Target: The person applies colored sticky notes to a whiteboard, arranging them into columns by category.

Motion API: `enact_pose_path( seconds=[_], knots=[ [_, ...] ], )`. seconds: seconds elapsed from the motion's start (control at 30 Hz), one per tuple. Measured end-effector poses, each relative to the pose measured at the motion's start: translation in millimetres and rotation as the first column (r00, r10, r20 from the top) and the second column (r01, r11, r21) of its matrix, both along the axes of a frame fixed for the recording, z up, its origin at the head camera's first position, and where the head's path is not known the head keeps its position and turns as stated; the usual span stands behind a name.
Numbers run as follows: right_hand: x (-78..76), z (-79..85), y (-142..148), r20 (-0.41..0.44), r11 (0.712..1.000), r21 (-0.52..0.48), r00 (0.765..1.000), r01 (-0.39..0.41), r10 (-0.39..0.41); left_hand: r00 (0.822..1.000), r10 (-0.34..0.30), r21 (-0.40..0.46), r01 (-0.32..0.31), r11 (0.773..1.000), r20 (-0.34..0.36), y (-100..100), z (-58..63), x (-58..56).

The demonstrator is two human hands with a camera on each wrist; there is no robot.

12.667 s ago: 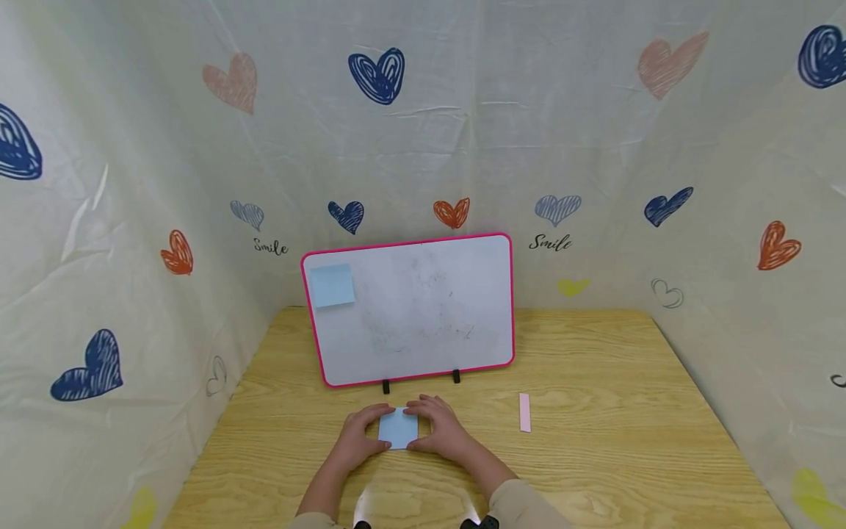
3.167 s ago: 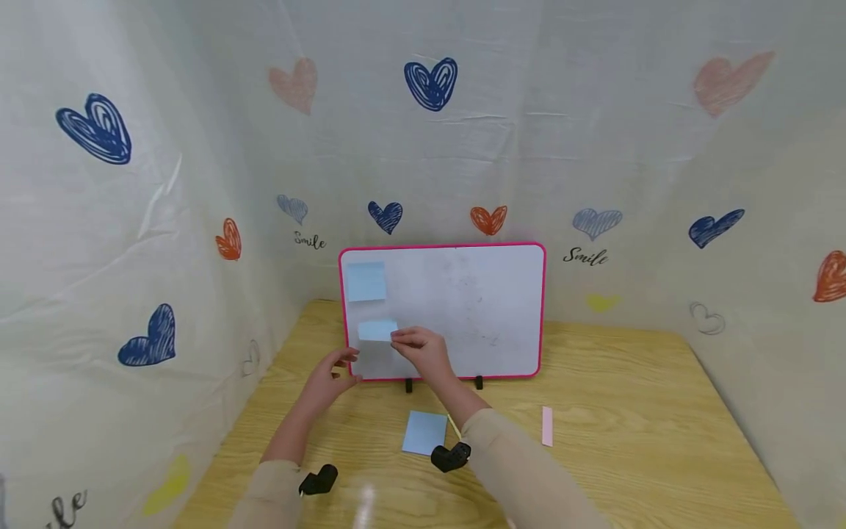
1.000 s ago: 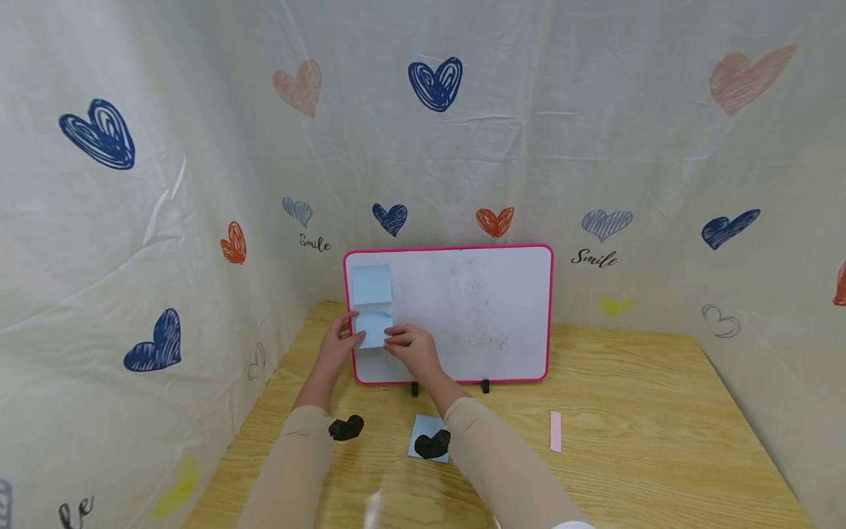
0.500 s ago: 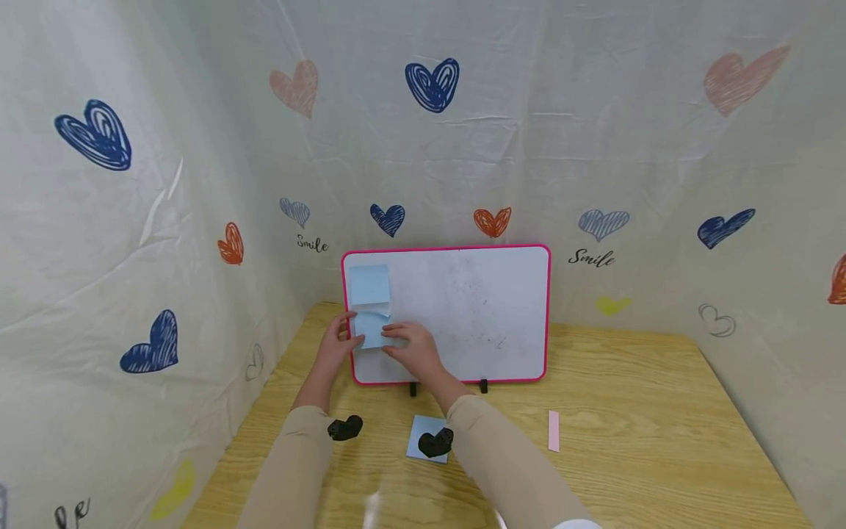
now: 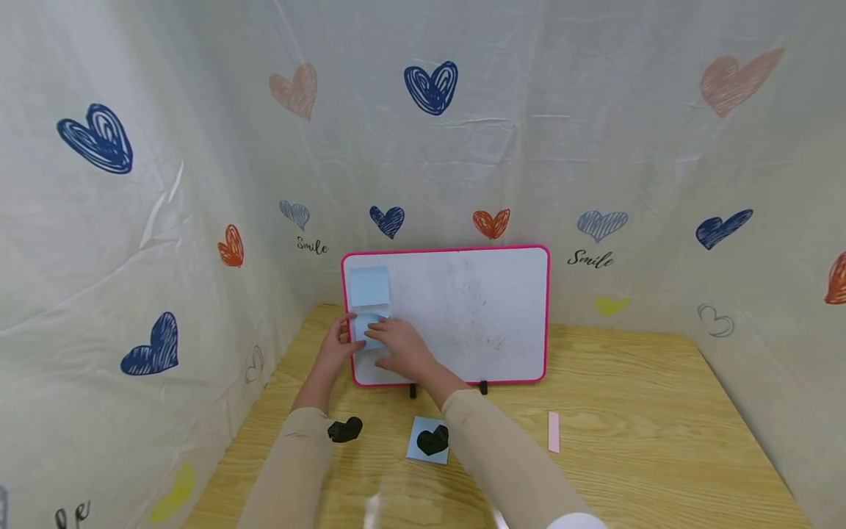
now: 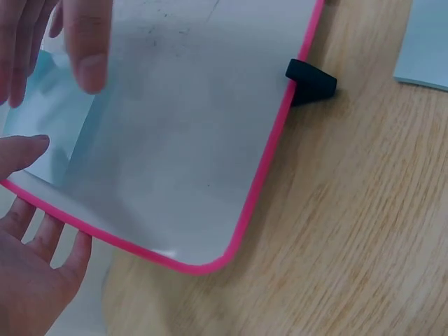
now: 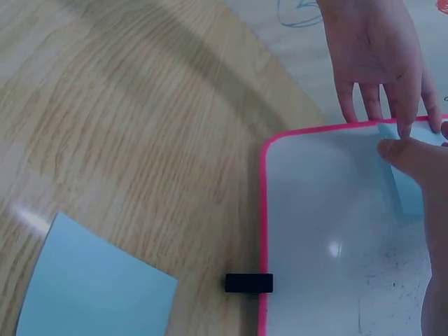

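Observation:
A whiteboard [image 5: 463, 316] with a pink rim leans on small black feet. My left hand [image 5: 333, 351] grips its left edge, thumb in front on the lower light-blue sticky note [image 6: 56, 115] and fingers behind the rim in the left wrist view. That sticky note lies against the board below another blue sticky note [image 5: 369, 286], its top edge slightly curled. My right hand [image 5: 406, 350] reaches over the lower note with extended fingers at its face, covering its right part. In the right wrist view, the right thumb [image 7: 406, 154] is close over the note.
A blue sticky-note pad [image 7: 98, 280] lies on the wooden table [image 5: 628, 411] in front of the board, partly behind a black wrist camera [image 5: 432, 441]. To its right is a pink paper strip [image 5: 554, 432]. A white curtain with hearts [image 5: 431, 87] hangs behind.
Both hands went from the pad on the table to the board, where a second note now lies below the first. Lately the right hand has moved left from the note's edge onto its face.

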State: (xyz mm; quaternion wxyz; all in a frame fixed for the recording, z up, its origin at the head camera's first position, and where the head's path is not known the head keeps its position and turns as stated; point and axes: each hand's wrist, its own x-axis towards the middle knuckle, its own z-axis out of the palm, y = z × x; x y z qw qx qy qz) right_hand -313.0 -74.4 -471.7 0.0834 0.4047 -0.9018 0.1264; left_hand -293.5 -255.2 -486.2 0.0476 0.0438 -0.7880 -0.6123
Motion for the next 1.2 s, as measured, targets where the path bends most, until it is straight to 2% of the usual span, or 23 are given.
enact_pose_path(
  seconds=[0.1,0.33,0.7,0.97,1.2],
  knots=[
    [0.5,0.1,-2,-0.023,0.995,0.1,1.0,0.012,-0.01,1.0,-0.014,0.0,0.014,1.0,-0.026,0,-1.9,-0.2],
    [0.5,-9.2,-2,-0.062,0.971,0.235,0.998,0.042,-0.028,1.0,-0.009,-0.019,0.009,1.0,0.007,0,-4.2,-0.4],
    [-0.5,-14.8,2,-0.038,0.97,0.228,0.996,0.082,-0.075,1.0,0.003,-0.052,-0.002,0.999,0.004,2,-2.9,-1.2],
    [1.1,-11.3,8,-0.014,0.969,0.222,0.994,0.107,-0.107,1.0,-0.003,-0.03,0.003,1.0,0.014,3,-2.0,0.2],
    [4.2,-8.5,16,-0.002,0.966,0.219,0.99,0.136,-0.138,0.999,0.006,-0.067,-0.003,0.998,0.034,2,-2.3,0.6]
  ],
)
